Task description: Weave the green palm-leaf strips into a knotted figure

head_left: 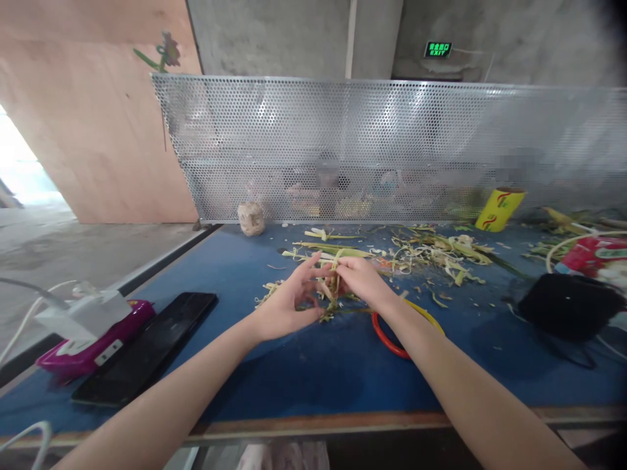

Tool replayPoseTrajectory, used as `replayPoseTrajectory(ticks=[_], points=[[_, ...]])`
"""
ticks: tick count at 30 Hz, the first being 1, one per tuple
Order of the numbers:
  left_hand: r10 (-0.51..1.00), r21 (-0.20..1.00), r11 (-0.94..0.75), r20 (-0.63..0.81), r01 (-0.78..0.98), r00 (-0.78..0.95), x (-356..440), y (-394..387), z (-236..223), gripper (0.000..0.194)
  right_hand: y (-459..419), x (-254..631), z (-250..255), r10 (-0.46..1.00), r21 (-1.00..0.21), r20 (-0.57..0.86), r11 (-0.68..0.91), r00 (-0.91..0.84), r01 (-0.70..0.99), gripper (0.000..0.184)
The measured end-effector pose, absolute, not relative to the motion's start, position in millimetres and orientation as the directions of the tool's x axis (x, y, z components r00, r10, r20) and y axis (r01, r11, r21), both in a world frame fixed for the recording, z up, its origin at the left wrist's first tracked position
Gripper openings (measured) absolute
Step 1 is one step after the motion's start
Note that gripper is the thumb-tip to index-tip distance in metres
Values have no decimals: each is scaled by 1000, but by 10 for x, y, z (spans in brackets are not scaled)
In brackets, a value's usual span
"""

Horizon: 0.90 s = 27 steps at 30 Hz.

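Over the middle of the blue table, my right hand (pixel 360 277) pinches the top of a small bundle of green and yellow plant strips (pixel 335 281). Its fingers are closed on the strips. My left hand (pixel 291 303) is beside the bundle on the left, fingers apart and curved around it; whether they touch it I cannot tell. Long pale-green strips (pixel 337 249) lie just behind both hands. Under my right forearm a red and yellow ring (pixel 386 336) rests on the table, partly covered by the arm.
Plant scraps (pixel 435 254) are strewn at the back right. A phone (pixel 147 346) and a purple power strip (pixel 98 346) with white plugs are at left. A black pouch (pixel 568 307) is at right. A yellow roll (pixel 499 210) stands by the perforated metal screen (pixel 343 124).
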<state>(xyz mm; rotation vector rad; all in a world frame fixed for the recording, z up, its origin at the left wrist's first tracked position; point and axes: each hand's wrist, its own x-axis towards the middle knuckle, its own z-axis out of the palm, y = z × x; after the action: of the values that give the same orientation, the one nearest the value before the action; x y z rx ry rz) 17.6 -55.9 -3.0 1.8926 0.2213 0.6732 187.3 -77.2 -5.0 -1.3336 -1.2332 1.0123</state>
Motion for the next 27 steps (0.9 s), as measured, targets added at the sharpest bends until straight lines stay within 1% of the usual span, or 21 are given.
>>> replayPoseTrajectory(ticks=[2, 5, 8, 10, 14, 17, 20, 22, 24, 25, 27], points=[[486, 855, -495, 419, -153, 767, 172, -544, -18, 72, -770, 1873, -48, 992, -987, 57, 39, 110, 157, 17], [543, 790, -606, 498, -95, 676, 160, -504, -9, 68, -788, 1854, -35, 996, -985, 25, 9, 91, 174, 20], [600, 745, -667, 558, -27, 574, 158, -462, -18, 64, -822, 1824, -23, 997, -980, -12, -27, 76, 199, 21], [627, 721, -693, 587, 20, 512, 162, -439, -30, 60, -841, 1809, -14, 997, -975, -12, -28, 71, 220, 20], [655, 662, -731, 616, 165, 437, 156, -393, -49, 52, -838, 1816, 0, 990, -979, 64, 38, 124, 201, 17], [719, 650, -693, 595, 312, 358, 137, -346, -64, 46, -810, 1839, 5, 970, -984, 135, 108, 203, 139, 13], [752, 664, -660, 578, 352, 318, 121, -299, -87, 47, -799, 1846, 9, 957, -981, 192, 183, 218, 61, 11], [758, 678, -652, 568, 341, 320, 114, -277, -106, 51, -808, 1838, 14, 957, -972, 233, 236, 174, 2, 18], [762, 687, -646, 560, 333, 324, 111, -262, -128, 55, -824, 1826, 17, 957, -957, 279, 284, 79, -66, 32], [766, 692, -642, 554, 330, 326, 112, -256, -141, 57, -833, 1820, 16, 952, -948, 304, 305, 29, -94, 36], [776, 711, -627, 534, 319, 336, 118, -246, -172, 60, -853, 1809, 12, 935, -931, 351, 343, -45, -120, 34]])
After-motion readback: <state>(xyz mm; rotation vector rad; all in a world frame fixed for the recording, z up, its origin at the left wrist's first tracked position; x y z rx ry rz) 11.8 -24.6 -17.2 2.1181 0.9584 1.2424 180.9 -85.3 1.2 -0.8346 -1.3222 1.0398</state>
